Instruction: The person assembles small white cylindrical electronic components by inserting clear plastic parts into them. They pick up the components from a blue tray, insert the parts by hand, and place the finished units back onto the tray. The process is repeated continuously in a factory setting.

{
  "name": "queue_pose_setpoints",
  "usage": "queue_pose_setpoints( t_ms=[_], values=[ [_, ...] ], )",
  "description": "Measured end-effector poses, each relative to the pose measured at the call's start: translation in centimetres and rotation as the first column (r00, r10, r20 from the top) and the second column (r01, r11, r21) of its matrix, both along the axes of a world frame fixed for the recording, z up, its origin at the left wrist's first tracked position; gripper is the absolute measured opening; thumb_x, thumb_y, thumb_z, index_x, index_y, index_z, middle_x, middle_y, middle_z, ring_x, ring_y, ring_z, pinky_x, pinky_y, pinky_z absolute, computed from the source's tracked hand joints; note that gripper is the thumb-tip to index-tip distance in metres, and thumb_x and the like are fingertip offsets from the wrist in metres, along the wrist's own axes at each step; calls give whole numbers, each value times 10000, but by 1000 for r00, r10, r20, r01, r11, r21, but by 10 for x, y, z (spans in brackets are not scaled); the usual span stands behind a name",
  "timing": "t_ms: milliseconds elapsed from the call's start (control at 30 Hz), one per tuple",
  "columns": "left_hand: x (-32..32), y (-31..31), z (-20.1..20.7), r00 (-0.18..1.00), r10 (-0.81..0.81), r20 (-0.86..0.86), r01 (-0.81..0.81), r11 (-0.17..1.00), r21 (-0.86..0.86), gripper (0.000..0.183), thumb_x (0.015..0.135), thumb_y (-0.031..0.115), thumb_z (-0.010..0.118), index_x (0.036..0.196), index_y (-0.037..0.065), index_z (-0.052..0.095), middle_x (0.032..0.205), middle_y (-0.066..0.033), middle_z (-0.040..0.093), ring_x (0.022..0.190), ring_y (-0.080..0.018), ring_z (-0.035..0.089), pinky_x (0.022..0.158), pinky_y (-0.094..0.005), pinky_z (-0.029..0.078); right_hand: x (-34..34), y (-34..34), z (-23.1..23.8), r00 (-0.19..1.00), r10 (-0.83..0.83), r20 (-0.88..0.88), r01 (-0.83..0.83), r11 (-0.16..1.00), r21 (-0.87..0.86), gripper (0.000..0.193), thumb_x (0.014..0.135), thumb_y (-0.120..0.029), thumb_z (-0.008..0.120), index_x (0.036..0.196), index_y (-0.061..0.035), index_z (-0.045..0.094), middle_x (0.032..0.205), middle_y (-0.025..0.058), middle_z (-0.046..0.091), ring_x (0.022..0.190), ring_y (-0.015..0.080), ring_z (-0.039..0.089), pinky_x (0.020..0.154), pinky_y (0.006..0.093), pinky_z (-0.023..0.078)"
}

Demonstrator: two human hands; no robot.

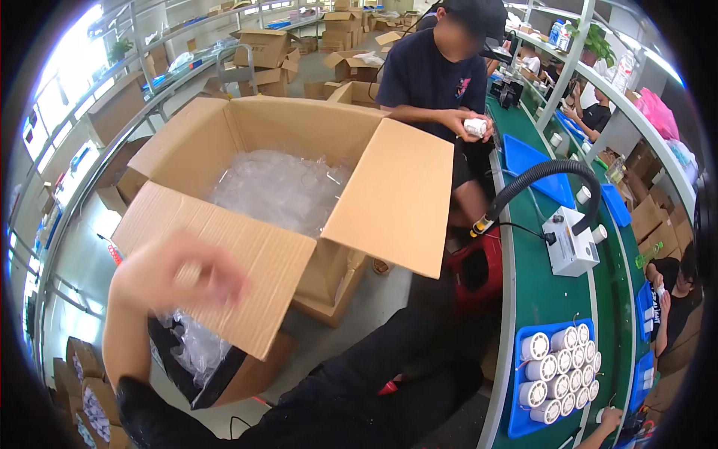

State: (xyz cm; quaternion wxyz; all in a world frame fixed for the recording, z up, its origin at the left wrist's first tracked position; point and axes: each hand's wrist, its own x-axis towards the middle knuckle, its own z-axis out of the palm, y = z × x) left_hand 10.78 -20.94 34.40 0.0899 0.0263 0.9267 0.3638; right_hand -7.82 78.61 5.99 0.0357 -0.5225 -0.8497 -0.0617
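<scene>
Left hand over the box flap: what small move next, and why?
Probably lower the left hand past the near flap into the open cardboard box, since it is blurred above that flap, seemingly empty, and clear plastic bags fill the box behind it. The right hand is out of view.

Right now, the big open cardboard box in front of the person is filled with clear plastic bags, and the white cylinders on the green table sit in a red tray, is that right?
Not quite: the head view shows the white cylinders in a blue tray, not a red one. The open cardboard box does hold clear plastic bags, and the tray sits on the green table.
</scene>
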Motion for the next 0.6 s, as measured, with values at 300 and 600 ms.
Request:
queue_pose_setpoints(
  t_ms=[300, 600],
  values=[
    [-298, -155, -187, 913, 241, 329, -26, 839, -543, 666, 971, 510, 448, 1322, -55, 477, 1197, -299, 586, 778, -375, 705, 566, -502, 579, 17, -407, 123, 134, 915, -380, -966, 205, 154, 557, 761, -67, 551, 1314, -30, 501, 1309, 206, 541, 1215, 395, 490, 1032, 444, 378],
    [-390, -241, -317, 752, 566, 339, -465, 819, -336, 735, 844, 712, 499, 1186, 70, 598, 961, -190, 661, 737, -321, 634, 634, -471, 525, 36, -474, 130, 293, 939, -182, -943, 252, -216, 824, 698, -11, 538, 1482, -178, 346, 1545, 124, 316, 1463, 392, 185, 1154, 645, 100]
  ],
)
